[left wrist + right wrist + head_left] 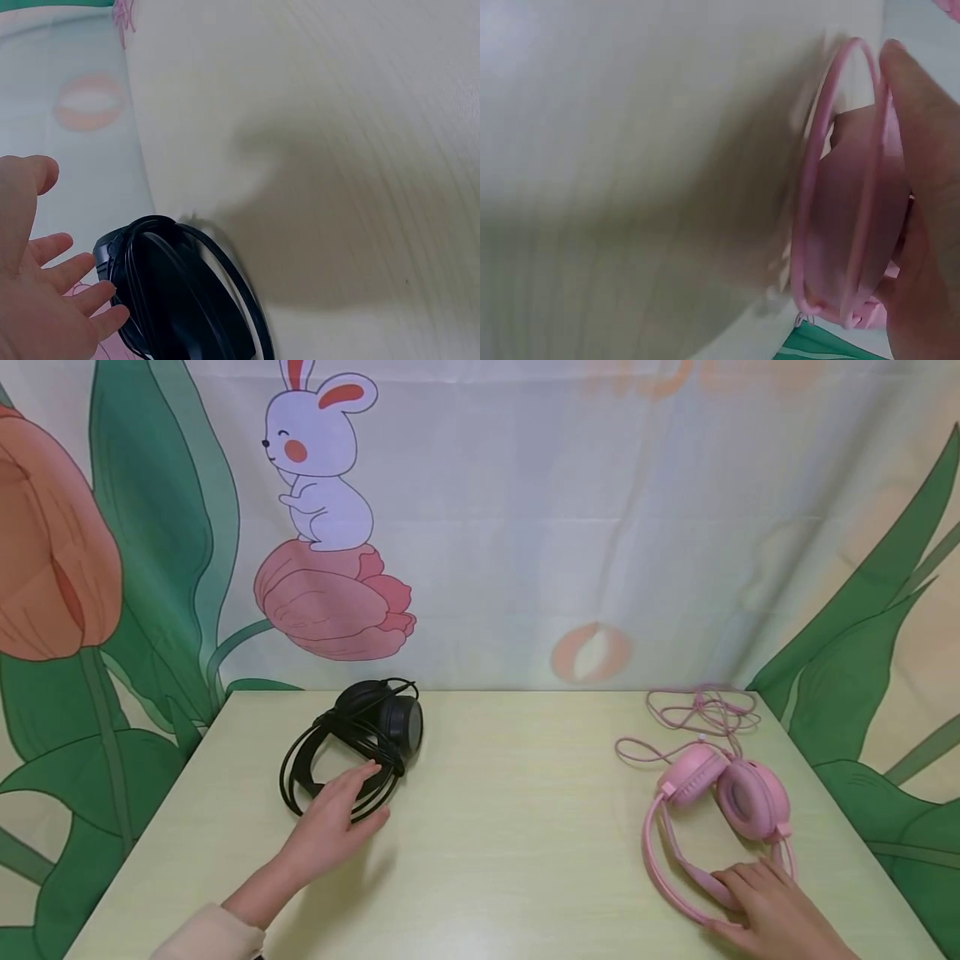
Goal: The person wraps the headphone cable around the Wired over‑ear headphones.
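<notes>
Black over-ear headphones lie at the back left of the table, their black cable coiled and bundled over them. My left hand reaches over the near side of their headband, fingers spread and relaxed. In the left wrist view, the fingertips overlap the edge of the black headphones. On the right are pink headphones, earcups facing away from me. My right hand grips their headband at the near end, the thumb outside and the fingers over the inner band. The right wrist view shows the pink headband beside the palm.
A thin pink cable lies in loose loops behind the pink headphones, near the table's back edge. The pale wooden table meets a fabric backdrop printed with a rabbit, tulips and leaves.
</notes>
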A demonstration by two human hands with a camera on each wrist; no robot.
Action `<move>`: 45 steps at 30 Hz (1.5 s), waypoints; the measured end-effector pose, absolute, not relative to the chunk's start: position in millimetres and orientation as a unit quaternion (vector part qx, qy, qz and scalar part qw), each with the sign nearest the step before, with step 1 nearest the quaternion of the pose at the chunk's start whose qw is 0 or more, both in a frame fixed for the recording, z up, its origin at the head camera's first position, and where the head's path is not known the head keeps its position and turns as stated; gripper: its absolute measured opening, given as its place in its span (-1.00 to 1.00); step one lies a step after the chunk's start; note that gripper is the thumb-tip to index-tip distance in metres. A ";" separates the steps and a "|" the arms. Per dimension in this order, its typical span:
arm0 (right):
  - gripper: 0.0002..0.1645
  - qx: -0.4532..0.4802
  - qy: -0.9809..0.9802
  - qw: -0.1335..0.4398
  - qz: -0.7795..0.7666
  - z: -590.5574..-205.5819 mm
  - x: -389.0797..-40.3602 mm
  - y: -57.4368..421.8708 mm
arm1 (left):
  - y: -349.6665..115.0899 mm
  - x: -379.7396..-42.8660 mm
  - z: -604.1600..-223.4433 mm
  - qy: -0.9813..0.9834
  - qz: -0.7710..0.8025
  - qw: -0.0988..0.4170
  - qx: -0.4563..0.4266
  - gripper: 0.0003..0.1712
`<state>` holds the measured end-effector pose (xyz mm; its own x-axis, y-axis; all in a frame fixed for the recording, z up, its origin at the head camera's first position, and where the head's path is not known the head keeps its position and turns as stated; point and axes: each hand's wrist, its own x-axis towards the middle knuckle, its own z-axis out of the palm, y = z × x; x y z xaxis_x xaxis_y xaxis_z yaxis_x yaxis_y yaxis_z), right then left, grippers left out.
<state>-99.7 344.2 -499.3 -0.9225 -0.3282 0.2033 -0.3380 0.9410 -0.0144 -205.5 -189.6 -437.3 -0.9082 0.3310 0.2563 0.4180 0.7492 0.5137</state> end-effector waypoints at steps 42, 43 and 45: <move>-0.79 0.360 -0.897 0.249 0.056 -488.1 -131.1 299.2 | -114.9 -196.1 -463.2 -0.903 -0.293 0.089 -0.300 -0.62; -0.81 0.366 -0.892 0.260 0.048 -486.7 -133.3 297.2 | -111.7 -195.5 -462.7 -0.903 -0.289 0.088 -0.307 -0.62; -0.75 0.377 -0.884 0.275 0.038 -483.4 -137.2 292.4 | -104.7 -195.0 -462.1 -0.899 -0.282 0.089 -0.322 -0.62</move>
